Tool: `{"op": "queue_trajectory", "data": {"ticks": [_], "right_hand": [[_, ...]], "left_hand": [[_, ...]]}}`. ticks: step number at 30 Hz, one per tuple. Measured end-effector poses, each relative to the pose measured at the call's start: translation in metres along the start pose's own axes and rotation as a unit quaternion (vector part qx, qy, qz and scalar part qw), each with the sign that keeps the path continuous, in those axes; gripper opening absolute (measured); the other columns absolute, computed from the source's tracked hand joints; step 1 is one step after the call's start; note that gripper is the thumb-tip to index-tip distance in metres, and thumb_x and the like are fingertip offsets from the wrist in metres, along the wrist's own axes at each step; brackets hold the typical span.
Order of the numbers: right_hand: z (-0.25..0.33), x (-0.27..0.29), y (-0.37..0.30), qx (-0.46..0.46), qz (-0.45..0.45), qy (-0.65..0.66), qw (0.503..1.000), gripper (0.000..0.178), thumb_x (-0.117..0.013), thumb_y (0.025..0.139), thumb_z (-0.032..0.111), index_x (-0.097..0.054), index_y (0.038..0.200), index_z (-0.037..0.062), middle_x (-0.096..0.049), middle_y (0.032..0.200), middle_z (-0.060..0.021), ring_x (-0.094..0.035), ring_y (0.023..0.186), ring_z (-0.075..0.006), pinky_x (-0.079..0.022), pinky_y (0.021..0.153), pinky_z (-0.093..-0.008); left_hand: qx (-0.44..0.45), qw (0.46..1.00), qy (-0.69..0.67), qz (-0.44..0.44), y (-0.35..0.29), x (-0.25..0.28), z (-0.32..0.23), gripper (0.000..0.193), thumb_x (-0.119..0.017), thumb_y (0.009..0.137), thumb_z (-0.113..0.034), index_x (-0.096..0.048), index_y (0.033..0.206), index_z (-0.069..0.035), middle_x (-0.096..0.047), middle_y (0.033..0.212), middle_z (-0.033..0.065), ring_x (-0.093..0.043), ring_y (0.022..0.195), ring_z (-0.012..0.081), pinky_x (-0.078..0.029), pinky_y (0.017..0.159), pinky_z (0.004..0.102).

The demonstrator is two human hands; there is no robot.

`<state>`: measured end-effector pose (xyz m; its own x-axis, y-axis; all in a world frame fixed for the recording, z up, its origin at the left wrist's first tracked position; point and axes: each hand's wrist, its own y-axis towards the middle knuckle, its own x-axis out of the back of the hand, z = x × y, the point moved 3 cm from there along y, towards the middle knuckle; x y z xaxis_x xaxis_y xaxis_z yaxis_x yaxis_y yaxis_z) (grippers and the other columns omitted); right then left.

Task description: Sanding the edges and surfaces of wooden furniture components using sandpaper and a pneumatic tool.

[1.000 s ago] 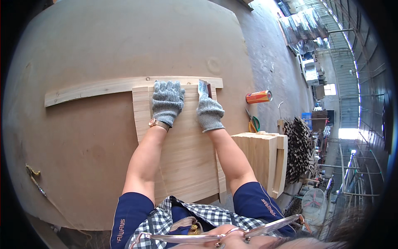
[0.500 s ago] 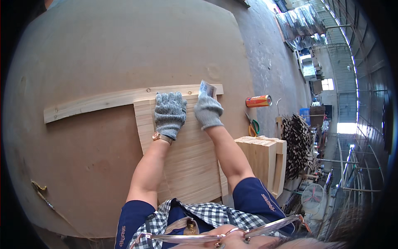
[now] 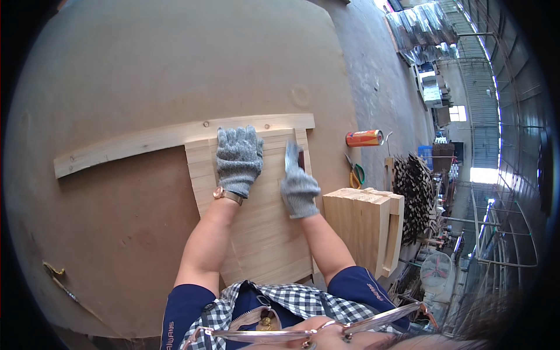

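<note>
Several pale wooden strips lie side by side as a panel on the brown table in front of me. A longer wooden strip crosses its far end and sticks out to the left. My left hand, in a grey knit glove, lies flat with fingers stretched over the panel's far part, fingertips at the long strip. Closed around what looks like a folded piece of sandpaper, my gloved right hand is over the panel's right side. The sheet is blurred, pale grey with a dark reddish side.
To the right stand an orange-red can, scissors with green and orange handles, and a stack of wooden pieces. A thin tool with a yellowish hooked end lies at the left. Farther right are piled wood sticks and a fan.
My right hand has slid toward me along the panel's right side with the sandpaper, off the long strip. My left hand has stayed almost in place.
</note>
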<state>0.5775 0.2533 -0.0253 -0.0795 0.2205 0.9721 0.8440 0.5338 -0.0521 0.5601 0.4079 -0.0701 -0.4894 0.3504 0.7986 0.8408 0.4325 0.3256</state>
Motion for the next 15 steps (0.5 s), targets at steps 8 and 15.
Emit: {"op": "queue_trajectory", "data": {"ticks": [8,15], "right_hand": [[-0.014,-0.027,0.008,0.024,-0.073,-0.149,0.986,0.077,-0.052,0.076,0.006,-0.024,0.147,0.0057,-0.059,0.123,-0.0176,-0.053,0.04,-0.0213,-0.044,0.038,-0.0365],[-0.024,-0.038,0.019,0.034,-0.164,-0.168,0.971,0.059,-0.048,0.081,0.006,-0.041,0.14,0.0056,-0.064,0.103,-0.0184,-0.052,0.041,-0.0198,-0.043,0.037,-0.037]], "left_hand": [[-0.009,1.0,0.02,-0.006,0.001,-0.008,-0.003,0.035,-0.053,0.088,-0.031,-0.058,0.11,-0.004,-0.058,0.095,0.014,-0.054,0.093,0.0323,-0.035,0.099,0.049],[-0.005,1.0,0.005,0.027,0.009,-0.003,-0.013,0.033,-0.054,0.088,-0.031,-0.06,0.107,-0.005,-0.059,0.097,0.0146,-0.054,0.093,0.0329,-0.036,0.098,0.049]]}}
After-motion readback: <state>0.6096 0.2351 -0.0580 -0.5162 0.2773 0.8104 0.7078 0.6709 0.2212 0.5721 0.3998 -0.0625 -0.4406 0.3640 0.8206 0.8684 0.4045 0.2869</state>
